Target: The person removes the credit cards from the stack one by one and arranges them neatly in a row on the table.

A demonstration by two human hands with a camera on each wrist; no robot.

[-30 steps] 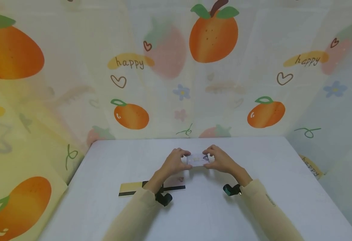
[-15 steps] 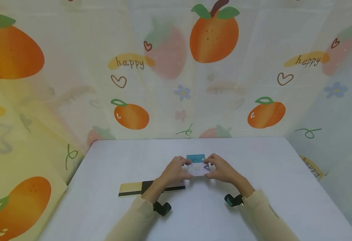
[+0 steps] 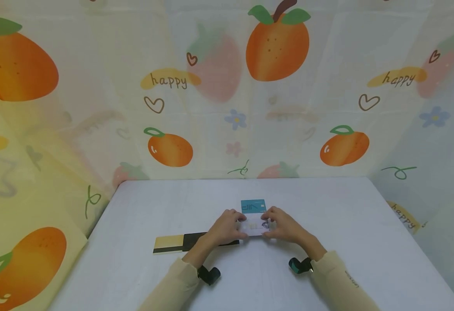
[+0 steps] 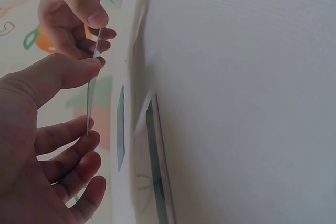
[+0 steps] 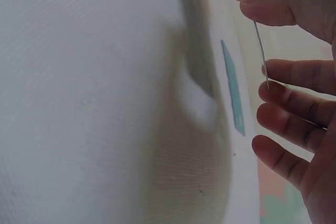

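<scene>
A pale card [image 3: 253, 227] with a small dark picture at its right end is held between both hands. My left hand [image 3: 226, 226] pinches its left end between thumb and fingers, and my right hand [image 3: 286, 224] pinches the right end. Both wrist views show the card edge-on, raised off the table, as a thin line [image 4: 90, 100] between the fingertips. Just behind it a teal card [image 3: 252, 206] lies flat on the table, apart from the held card in the right wrist view.
Left of the hands, a gold card [image 3: 168, 242] with a black stripe and a black card [image 3: 191, 240] lie in a row. A further card in that row is mostly hidden by the left hand. Fruit-printed cloth [image 3: 211, 142] hangs behind the white table [image 3: 308, 194].
Both hands have drawn the pale card back toward the person. The teal card, hidden a second ago, has come into view behind it.
</scene>
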